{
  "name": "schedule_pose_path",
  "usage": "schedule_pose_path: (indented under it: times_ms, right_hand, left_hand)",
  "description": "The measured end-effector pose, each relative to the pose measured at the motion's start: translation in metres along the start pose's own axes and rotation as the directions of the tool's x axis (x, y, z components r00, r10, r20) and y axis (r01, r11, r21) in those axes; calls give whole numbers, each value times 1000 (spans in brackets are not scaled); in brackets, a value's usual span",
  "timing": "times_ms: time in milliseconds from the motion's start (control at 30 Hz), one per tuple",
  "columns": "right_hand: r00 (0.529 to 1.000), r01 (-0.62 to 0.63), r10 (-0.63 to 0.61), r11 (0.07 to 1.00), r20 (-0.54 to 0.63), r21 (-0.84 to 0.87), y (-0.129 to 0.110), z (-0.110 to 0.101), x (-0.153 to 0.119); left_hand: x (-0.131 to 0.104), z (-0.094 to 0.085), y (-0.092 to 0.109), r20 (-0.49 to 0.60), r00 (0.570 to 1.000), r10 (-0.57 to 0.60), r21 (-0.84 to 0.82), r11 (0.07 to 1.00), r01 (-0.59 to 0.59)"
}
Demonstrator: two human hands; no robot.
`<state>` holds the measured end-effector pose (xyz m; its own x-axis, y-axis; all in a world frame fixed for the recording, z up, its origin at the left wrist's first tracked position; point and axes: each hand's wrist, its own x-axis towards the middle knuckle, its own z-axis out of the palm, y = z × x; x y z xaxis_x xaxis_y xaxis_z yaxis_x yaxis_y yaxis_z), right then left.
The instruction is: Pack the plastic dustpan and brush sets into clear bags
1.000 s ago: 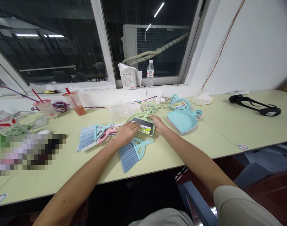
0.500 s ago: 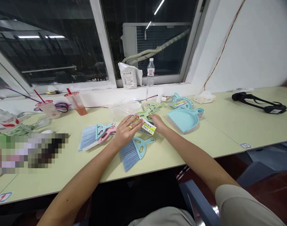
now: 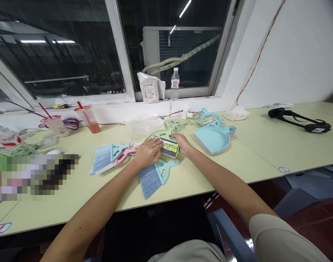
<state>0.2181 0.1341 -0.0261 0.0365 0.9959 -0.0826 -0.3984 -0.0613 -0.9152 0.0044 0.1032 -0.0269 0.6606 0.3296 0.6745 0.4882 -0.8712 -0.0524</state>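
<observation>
A light green dustpan (image 3: pixel 166 131) lies on the table before me, its handle pointing away. On it sits a yellow-green printed label card (image 3: pixel 170 145), over what look like dark grey bristles. My left hand (image 3: pixel 149 152), with a gold ring, has its fingers bent and pressed on the card's left end. My right hand (image 3: pixel 183 144) grips the dustpan's right side, thumb on top; its other fingers are mostly hidden. Just nearer to me lies a blue hand brush (image 3: pixel 155 176). Left of my left hand, blue and pink hand brushes (image 3: pixel 112 157) lie in a pile.
Stacked dustpans (image 3: pixel 214 139), blue on top, stand at right, with a wrapped blue set (image 3: pixel 209 118) behind. Clear plastic wrapping (image 3: pixel 143 127) lies beyond my hands. Two drink cups (image 3: pixel 88 120) stand back left. A water bottle (image 3: pixel 175 84) is on the sill; a black headset (image 3: pixel 300 120) lies far right.
The label card now lies flatter and more squarely over the green dustpan. My left hand has drawn slightly back toward me, its fingers more bent. My right hand stays at the dustpan's side.
</observation>
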Motion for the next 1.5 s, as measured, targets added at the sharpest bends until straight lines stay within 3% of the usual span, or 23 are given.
schedule_pose_path:
  times_ms: [300, 400, 467, 533, 600, 633, 667, 700, 767, 833, 867, 967, 1067, 1233, 1333, 1500]
  right_hand:
    - [995, -77, 81, 994, -52, 77, -1, 1, -1]
    - [990, -97, 106, 991, -98, 91, -3, 0, -1]
    - [984, -106, 122, 987, -133, 124, -4, 1, 0]
    - [980, -95, 124, 979, -155, 180, -6, 2, -1]
    - [981, -70, 110, 968, -157, 240, -8, 5, -3]
    - [983, -57, 100, 963, -153, 262, -9, 7, -5]
    - [985, -47, 90, 961, -145, 273, -10, 10, -8]
    - [989, -39, 77, 961, -130, 273, -10, 13, -11]
    - [995, -29, 52, 967, -84, 254, -9, 20, -18]
    - [998, -28, 40, 974, -45, 226, -5, 26, -25]
    - [999, -27, 35, 977, -33, 212, -4, 29, -27]
    - [999, -42, 41, 990, 14, 137, -3, 30, -26]
    - [996, -75, 76, 997, 43, -18, -13, 19, -10]
    - [994, -97, 83, 975, -76, -202, -35, 2, 35]
    - [977, -202, 170, 930, -127, -307, -35, 11, 64]
    - [943, -316, 267, 904, -198, -288, -18, 40, 106]
  left_hand:
    - [3, -11, 5, -15, 997, -71, -58, 996, 70]
    - [4, -16, 2, -161, 954, -253, -82, 967, 242]
    - [6, -17, -3, -297, 836, -462, -167, 887, 431]
    - [7, -15, -8, -346, 642, -684, -361, 729, 582]
    - [10, -11, -11, -244, 429, -870, -611, 481, 629]
    - [12, -8, -10, -149, 342, -928, -724, 338, 601]
    - [15, -6, -7, -39, 285, -958, -815, 196, 546]
    - [18, -4, -3, 73, 265, -962, -877, 64, 477]
    - [22, -2, 7, 258, 293, -920, -924, -147, 353]
    - [26, -4, 16, 360, 311, -879, -915, -270, 299]
    - [27, -6, 18, 382, 298, -875, -909, -296, 294]
    - [26, -12, 16, 387, 234, -892, -901, -312, 301]
    - [25, -18, 1, 378, 187, -907, -907, -322, 270]
    - [27, -31, -27, 285, 104, -953, -953, -270, 134]
    - [27, -37, -34, 234, 59, -971, -969, -227, 98]
    - [23, -37, -33, 236, 4, -972, -959, -232, 165]
